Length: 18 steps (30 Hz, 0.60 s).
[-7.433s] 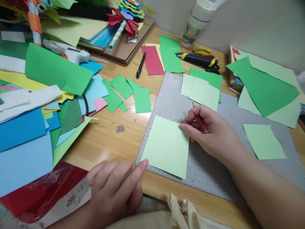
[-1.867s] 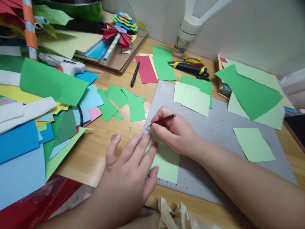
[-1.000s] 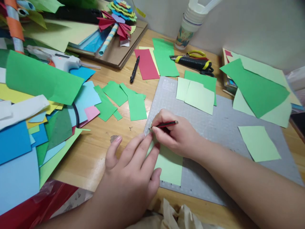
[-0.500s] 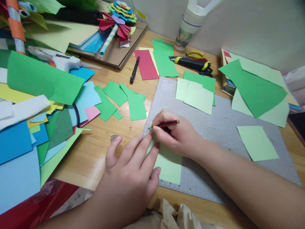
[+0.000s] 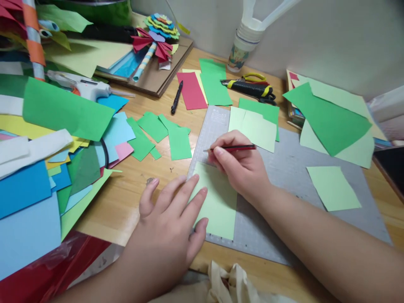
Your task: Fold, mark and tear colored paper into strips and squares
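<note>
My left hand (image 5: 172,223) lies with fingers spread, its fingertips on the left edge of a light green paper sheet (image 5: 217,210). That sheet rests on a grey cutting mat (image 5: 268,227). Between the thumb and fingers of my right hand (image 5: 241,166) is a dark red and black pencil (image 5: 236,147), its tip pointing left, just beyond the sheet's top edge. The tip appears raised off the mat. Farther up the mat lie light green pieces (image 5: 259,130) on a darker green one, and another light green piece (image 5: 334,187) sits at the right.
Green scraps (image 5: 179,142) and a black pen (image 5: 177,97) lie left of the mat. Paper sheets (image 5: 69,111) and a glue gun (image 5: 85,86) crowd the left. Behind the mat are a black and yellow utility knife (image 5: 249,88) and a cup (image 5: 238,54); a paper stack (image 5: 334,122) stands right.
My right hand has lifted the pencil away from the sheet's upper left corner, moving up and right. My left hand stays on the sheet's edge. The view has shifted slightly.
</note>
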Available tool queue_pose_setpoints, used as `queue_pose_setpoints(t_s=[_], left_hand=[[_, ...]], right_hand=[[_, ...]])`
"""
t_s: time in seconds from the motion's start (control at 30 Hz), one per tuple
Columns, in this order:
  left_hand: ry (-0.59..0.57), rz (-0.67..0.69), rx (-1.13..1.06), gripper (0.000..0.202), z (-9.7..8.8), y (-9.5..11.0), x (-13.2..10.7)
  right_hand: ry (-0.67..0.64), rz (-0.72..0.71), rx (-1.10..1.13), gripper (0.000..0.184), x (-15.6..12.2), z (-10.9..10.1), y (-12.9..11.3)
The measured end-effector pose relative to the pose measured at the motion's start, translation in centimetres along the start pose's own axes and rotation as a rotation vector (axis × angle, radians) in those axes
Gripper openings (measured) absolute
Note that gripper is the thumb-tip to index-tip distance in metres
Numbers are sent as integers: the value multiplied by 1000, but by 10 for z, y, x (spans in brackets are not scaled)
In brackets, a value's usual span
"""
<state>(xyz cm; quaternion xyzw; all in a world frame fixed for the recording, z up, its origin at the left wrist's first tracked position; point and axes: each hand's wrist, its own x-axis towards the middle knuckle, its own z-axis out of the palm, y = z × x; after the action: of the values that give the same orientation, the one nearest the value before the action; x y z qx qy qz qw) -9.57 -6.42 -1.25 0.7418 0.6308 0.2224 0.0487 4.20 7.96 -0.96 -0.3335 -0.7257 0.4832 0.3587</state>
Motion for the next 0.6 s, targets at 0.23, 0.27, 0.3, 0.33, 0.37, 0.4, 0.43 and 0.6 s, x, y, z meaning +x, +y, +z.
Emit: queue_pose_setpoints(t_s=[0.23,0.27,0.3,0.33,0.37,0.4,0.43,0.6], left_hand=[[-12,-127,12,22,-8,2,4],[-23,-136,18,20,-8,2,4],[-35,-139,23,20,-8,2,5],[-48,-140,29,21,-8,2,5],[-61,-138,34,21,-9,3,5],[-70,-136,37,22,-9,3,5],[-75,-131,41,21,-9,3,5],[-60,-114,56,18,-9,3,3]], right_hand=[[-188,178,-406,12,-2,-30,-27],[-230,211,-486,9,-3,-32,-33],[-261,245,-538,7,-4,-34,-38],[-287,277,-561,7,-5,-34,-42],[-311,306,-562,8,-5,-33,-45],[-330,331,-544,12,-5,-32,-47],[-348,357,-518,15,-6,-31,-48],[-403,365,-384,25,-14,-29,-44]])
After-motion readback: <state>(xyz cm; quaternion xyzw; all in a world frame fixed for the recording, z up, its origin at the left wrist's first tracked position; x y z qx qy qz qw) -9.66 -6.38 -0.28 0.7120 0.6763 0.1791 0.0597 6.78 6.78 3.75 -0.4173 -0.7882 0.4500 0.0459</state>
